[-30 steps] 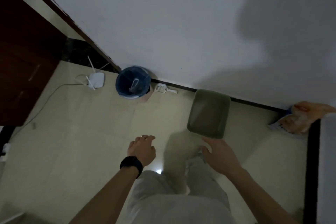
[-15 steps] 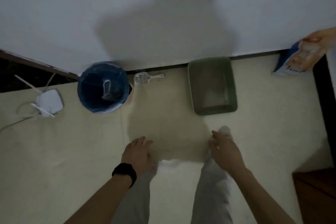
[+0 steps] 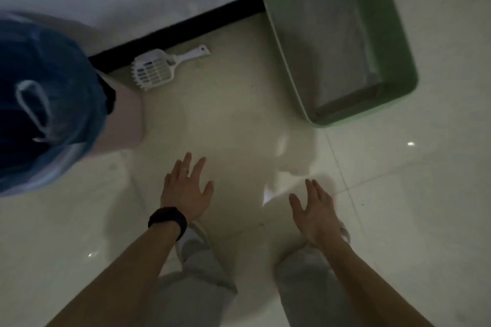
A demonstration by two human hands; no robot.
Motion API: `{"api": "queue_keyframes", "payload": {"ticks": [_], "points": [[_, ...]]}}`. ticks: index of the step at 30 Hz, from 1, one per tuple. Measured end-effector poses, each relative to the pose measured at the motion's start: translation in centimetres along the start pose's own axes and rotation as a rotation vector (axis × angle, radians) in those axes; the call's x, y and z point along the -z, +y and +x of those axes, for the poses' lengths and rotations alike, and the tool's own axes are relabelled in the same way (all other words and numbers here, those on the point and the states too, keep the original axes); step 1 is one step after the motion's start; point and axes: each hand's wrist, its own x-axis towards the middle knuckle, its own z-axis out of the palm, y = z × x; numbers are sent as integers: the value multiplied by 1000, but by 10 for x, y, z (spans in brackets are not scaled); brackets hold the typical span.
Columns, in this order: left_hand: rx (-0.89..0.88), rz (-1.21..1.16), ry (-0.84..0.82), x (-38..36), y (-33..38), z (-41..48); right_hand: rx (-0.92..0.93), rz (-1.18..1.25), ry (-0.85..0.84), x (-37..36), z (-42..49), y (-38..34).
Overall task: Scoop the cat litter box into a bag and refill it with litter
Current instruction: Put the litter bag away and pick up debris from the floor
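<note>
Dim tiled floor [image 3: 398, 207] | bin [image 3: 47, 103] cut off left | left hand [image 3: 186, 188], right hand [image 3: 316, 212]: grip apart, empty

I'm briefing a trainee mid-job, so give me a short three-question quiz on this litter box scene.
1. True or false: the white scoop lies on the floor by the wall, untouched.
2. Which side of the scoop is the green litter box on: A) left, B) right?
3. What lines the bin at the left?

Key:
1. True; left hand and right hand are both open and empty.
2. B.
3. A blue bag.
</note>
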Motion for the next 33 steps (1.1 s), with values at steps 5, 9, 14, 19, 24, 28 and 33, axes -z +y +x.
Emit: {"api": "queue_keyframes", "payload": {"ticks": [5, 9, 14, 19, 24, 28, 33], "points": [[-36, -60, 215, -48, -3, 85, -1, 25, 330, -65, 86, 17], [-94, -67, 355, -65, 0, 137, -57, 56, 469, -104, 134, 10], [-159, 51, 511, -85, -6, 169, 106, -20, 566, -130, 167, -53], [-228, 83, 642, -79, -9, 173, 393, -139, 583, -134, 185, -112], [-390, 111, 637, -11, -6, 213, 738, -158, 403, -110, 178, -94], [-288, -26, 607, 30, 10, 237, 709, 26, 477, -46, 186, -112], [-301, -153, 631, 20, 27, 256, 556, 237, 463, 19, 230, -143]]}}
